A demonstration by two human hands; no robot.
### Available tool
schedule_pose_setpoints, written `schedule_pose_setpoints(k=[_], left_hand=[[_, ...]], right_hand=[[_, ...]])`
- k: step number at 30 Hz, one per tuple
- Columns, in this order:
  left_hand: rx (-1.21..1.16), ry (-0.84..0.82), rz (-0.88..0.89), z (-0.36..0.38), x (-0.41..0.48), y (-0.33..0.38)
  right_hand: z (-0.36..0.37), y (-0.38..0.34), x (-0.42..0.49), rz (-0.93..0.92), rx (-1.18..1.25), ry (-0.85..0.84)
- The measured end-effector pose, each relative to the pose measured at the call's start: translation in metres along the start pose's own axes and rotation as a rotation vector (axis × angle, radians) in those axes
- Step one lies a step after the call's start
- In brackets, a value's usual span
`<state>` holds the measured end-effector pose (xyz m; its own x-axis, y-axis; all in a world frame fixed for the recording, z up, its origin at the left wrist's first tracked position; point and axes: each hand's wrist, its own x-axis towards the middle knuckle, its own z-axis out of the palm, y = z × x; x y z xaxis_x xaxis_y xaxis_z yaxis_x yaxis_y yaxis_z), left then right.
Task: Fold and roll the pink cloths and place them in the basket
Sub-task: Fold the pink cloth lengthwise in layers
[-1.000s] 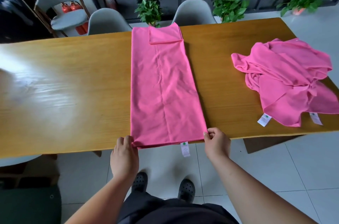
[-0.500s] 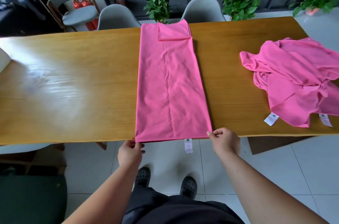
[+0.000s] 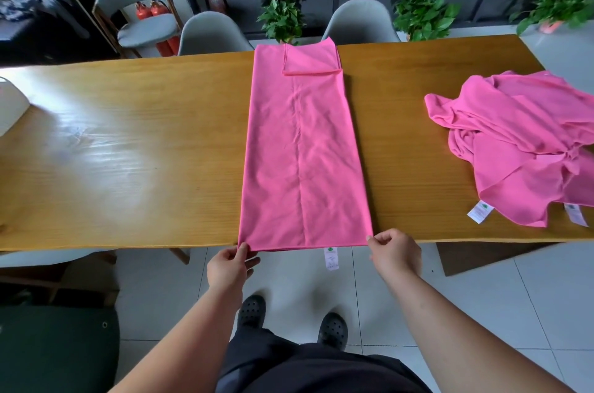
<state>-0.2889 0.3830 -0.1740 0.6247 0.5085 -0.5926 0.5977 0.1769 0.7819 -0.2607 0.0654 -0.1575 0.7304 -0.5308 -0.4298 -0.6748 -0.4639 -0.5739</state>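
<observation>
Presently catalogued: one long pink cloth folded lengthwise into a narrow strip (image 3: 305, 161), lying flat across the yellow-brown wooden counter (image 3: 128, 151) from far edge to near edge. A crease runs down its middle, a short turned-back flap (image 3: 310, 61) sits at the far end, and a white care label (image 3: 331, 259) hangs off the near edge. The left hand (image 3: 229, 267) pinches the near left corner. The right hand (image 3: 397, 252) pinches the near right corner, its fingers (image 3: 381, 240) curled on the hem. Both hands sit at the counter's lip, well apart, with the label between them. A heap of crumpled pink cloths (image 3: 520, 141) with two labels showing lies to the right, apart from the strip and not yet folded. No basket can be made out with certainty; a pale object (image 3: 9, 103) at the far left edge is too cropped to name. The step in hand is judged to be squaring the near end before rolling. To do it well, both corners should be kept level with each other. The first turn should be small and tight, with the label tucked inside. The roll should then go straight up the crease, with equal pressure on both sides so the layers do not creep sideways. Risk: uneven tension would likely cone the roll, and the far flap may slip open.
</observation>
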Motion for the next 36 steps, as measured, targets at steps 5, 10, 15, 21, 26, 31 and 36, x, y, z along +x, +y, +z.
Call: schedule_pose_setpoints(k=[5,10,15,21,26,31,36], left_hand=[[-0.011,-0.006,-0.029,-0.004,0.003,-0.001],[-0.082,-0.026,-0.068,-0.003,0.004,0.002],[-0.074,-0.027,-0.062,-0.004,0.003,0.003],[-0.063,-0.033,-0.061,-0.005,0.006,0.002],[-0.080,-0.026,-0.080,-0.003,0.009,0.001],[-0.057,-0.008,-0.080,-0.004,0.003,-0.003],[-0.066,-0.007,-0.094,-0.006,0.001,-0.002]], right_hand=[[0.010,0.008,0.002,0.158,0.182,-0.027],[0.009,0.006,-0.004,0.317,0.613,-0.118],[0.009,0.000,-0.005,0.306,0.777,-0.122],[0.016,0.002,-0.007,0.264,0.639,-0.096],[0.018,0.009,-0.007,0.261,0.684,-0.105],[0.014,0.012,-0.011,0.318,0.859,-0.143],[0.013,0.011,-0.013,0.317,0.933,-0.184]])
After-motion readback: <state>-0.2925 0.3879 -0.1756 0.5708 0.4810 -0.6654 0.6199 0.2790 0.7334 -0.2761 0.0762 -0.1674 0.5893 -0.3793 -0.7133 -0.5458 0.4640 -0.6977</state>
